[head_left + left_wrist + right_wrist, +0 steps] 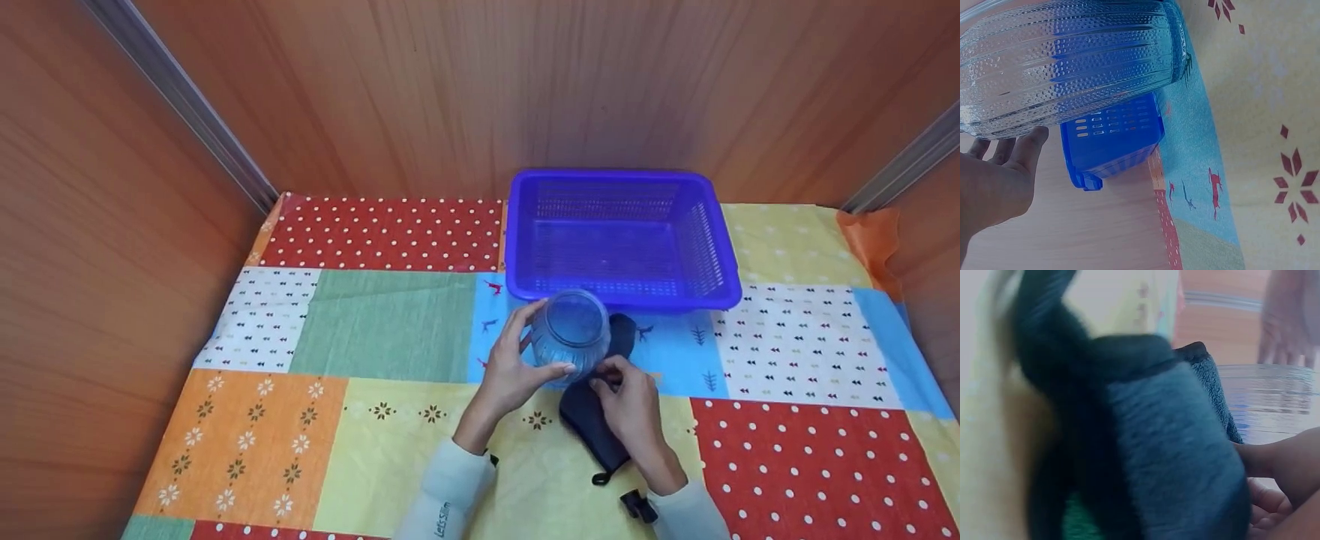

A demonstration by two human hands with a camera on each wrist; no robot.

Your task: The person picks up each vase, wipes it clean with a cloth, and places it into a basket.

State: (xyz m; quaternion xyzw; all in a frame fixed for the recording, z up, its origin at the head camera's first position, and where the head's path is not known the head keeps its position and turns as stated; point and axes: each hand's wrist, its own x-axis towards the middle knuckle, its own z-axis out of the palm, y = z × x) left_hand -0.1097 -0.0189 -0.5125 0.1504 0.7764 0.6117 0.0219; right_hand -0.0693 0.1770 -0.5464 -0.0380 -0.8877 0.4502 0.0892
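My left hand [514,375] grips a clear ribbed glass jar [576,330], thumb on the near side and fingers round the far left side. The jar is tilted so its round mouth shows in the head view; no lid is on it. In the left wrist view, the jar's textured wall [1084,62] fills the top. Just right of the jar, my right hand [628,401] pinches a dark cloth piece [592,420] with a small loop at its near end. Its fleecy grey inner side [1174,455] shows in the right wrist view. Whether cloth and jar touch, I cannot tell.
A blue-purple plastic basket [622,300] with slotted sides stands behind the jar, near the wooden back wall [450,97]. A patchwork-patterned cloth [390,322] covers the table. A small black object [637,506] is beside my right wrist.
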